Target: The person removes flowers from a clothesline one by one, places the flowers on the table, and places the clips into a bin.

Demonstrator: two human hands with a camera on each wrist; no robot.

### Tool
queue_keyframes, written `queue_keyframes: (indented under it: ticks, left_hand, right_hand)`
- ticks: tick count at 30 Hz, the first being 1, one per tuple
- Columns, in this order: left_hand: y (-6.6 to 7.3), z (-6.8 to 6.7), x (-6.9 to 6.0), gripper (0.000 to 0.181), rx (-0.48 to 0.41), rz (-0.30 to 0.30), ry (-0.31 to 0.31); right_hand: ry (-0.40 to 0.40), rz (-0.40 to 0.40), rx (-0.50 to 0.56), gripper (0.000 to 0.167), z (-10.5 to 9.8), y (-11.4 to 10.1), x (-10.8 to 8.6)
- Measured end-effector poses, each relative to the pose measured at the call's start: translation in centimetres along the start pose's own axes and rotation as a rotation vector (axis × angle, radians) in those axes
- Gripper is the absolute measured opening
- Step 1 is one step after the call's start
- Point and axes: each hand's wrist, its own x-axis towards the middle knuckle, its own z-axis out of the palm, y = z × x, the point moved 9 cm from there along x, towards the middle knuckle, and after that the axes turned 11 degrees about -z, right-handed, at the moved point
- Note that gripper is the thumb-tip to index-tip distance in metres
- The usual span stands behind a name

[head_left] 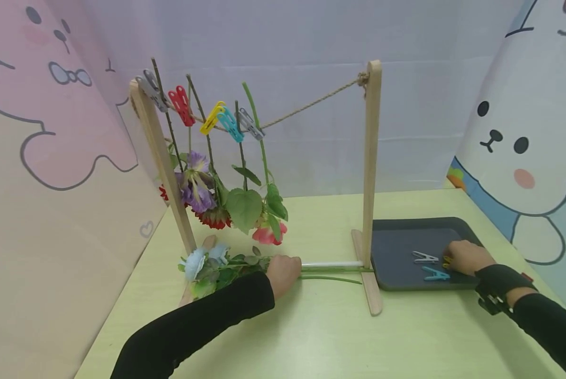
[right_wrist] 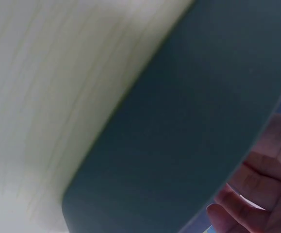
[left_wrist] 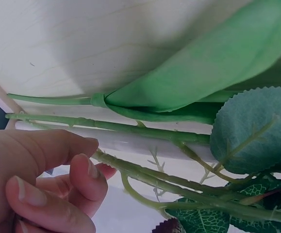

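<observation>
My left hand (head_left: 284,273) is low between the posts of a wooden rack. The left wrist view has its thumb and fingertips pinching the end of a green artificial flower stem (left_wrist: 155,179), with leaves (left_wrist: 256,128) farther along. Pale blue flowers (head_left: 195,263) lie to the left of this hand in the head view. My right hand (head_left: 469,257) reaches into the dark tray (head_left: 401,231), its fingertips at a partly covered yellow clothespin (head_left: 447,261). Whether they grip it is hidden. A white clothespin (head_left: 425,257) and a blue clothespin (head_left: 436,273) lie beside it.
A sagging rope (head_left: 311,108) spans the rack's posts. Several flowers hang upside down from it by clothespins, including a pink flower (head_left: 270,233) and a purple flower (head_left: 197,187). The right post (head_left: 371,158) stands next to the tray. A white crossbar (head_left: 332,264) runs low.
</observation>
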Motion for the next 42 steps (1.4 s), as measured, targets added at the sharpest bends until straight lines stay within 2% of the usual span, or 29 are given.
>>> queue_keyframes:
  ticks: [2, 4, 6, 7, 9, 11, 12, 13, 14, 16, 18, 20, 22, 23, 25, 27, 29, 31, 33, 35, 37, 39, 42]
  left_hand:
    - [-0.2, -1.1, 0.0, 0.025, 0.003, -0.004, 0.007]
    - [-0.6, -3.4, -0.2, 0.026, 0.001, -0.001, 0.03]
    - [-1.6, -9.5, -0.8, 0.024, 0.018, -0.001, 0.024]
    - [-1.9, -12.2, -1.2, 0.024, 0.024, 0.005, 0.064]
    - [-2.9, -19.2, -2.1, 0.024, 0.049, 0.009, 0.029]
    - [-3.7, -25.7, -3.2, 0.022, 0.095, 0.019, 0.011]
    - [-3.8, -26.9, -3.4, 0.023, 0.106, 0.025, 0.002]
    - [-4.0, -28.6, -3.9, 0.025, 0.115, 0.033, 0.024]
    - [-4.4, -30.4, -4.2, 0.027, 0.125, 0.034, -0.014]
    - [-5.1, -32.9, -4.6, 0.031, 0.121, 0.034, 0.032]
    - [-6.1, -34.8, -4.6, 0.029, 0.098, 0.027, 0.04]
    - [-7.3, -36.9, -4.4, 0.025, 0.086, 0.012, 0.096]
    - [-8.6, -38.3, -4.0, 0.019, 0.083, -0.008, 0.13]
    - [-9.3, -38.8, -3.7, 0.013, 0.075, -0.022, 0.123]
    - [-10.8, -39.9, -3.1, 0.011, 0.042, -0.058, 0.128]
    - [-12.3, -40.6, -2.5, 0.01, -0.005, -0.104, 0.099]
    - [-13.7, -41.7, -2.2, 0.01, -0.044, -0.147, 0.119]
    - [-14.9, -43.0, -1.9, 0.016, -0.051, -0.18, 0.184]
    - [-15.8, -44.3, -1.6, 0.027, -0.043, -0.21, 0.284]
    - [-16.7, -45.5, -1.4, 0.038, -0.052, -0.245, 0.382]
    - [-17.6, -46.4, -1.2, 0.041, -0.105, -0.29, 0.463]
    - [-18.5, -47.1, -1.0, 0.036, -0.174, -0.345, 0.52]
    - [-19.8, -47.7, -0.6, 0.027, -0.294, -0.433, 0.549]
  right_hand:
    - [0.004, 0.0, -0.009, 0.006, 0.0, 0.0, 0.0]
    - [0.009, -0.002, -0.014, 0.005, -0.1, 0.0, 0.0]
    - [0.011, -0.005, -0.017, 0.005, -0.1, 0.1, 0.0]
    - [0.012, -0.004, -0.02, 0.005, -0.1, 0.1, 0.0]
    - [0.021, -0.012, -0.029, 0.005, -0.3, 0.1, 0.2]
    - [0.045, -0.01, -0.037, 0.004, -0.8, 0.0, 0.3]
    - [0.071, -0.007, -0.04, 0.006, -1.4, -0.1, 0.3]
    - [0.105, -0.007, -0.043, 0.01, -2.2, -0.2, 0.3]
    - [0.148, 0.004, -0.029, 0.015, -3.2, -0.3, 0.2]
    - [0.242, 0.046, 0.016, 0.028, -5.9, -0.7, -0.1]
    - [0.4, 0.074, 0.039, 0.03, -9.7, -1.5, -0.7]
    - [0.587, 0.097, 0.063, 0.03, -14.1, -3.0, -1.4]
    - [0.797, 0.086, 0.067, 0.027, -18.8, -5.3, -2.3]
    - [0.902, 0.077, 0.069, 0.026, -21.1, -6.9, -2.9]
    - [1.077, 0.027, 0.083, 0.028, -25.3, -10.4, -3.8]
    - [1.21, -0.055, 0.096, 0.03, -29.0, -14.2, -4.3]
    - [1.283, -0.158, 0.096, 0.029, -31.8, -18.1, -4.2]
    - [1.281, -0.272, 0.074, 0.026, -33.9, -21.9, -3.2]
    - [1.212, -0.363, 0.06, 0.025, -35.4, -25.2, -1.5]
    - [1.108, -0.432, 0.032, 0.027, -36.3, -28.3, 0.5]
    - [0.984, -0.451, 0.035, 0.03, -36.6, -30.6, 2.7]
    - [0.873, -0.453, 0.052, 0.033, -36.6, -32.2, 4.6]
    - [0.707, -0.418, 0.099, 0.04, -36.0, -33.9, 7.2]
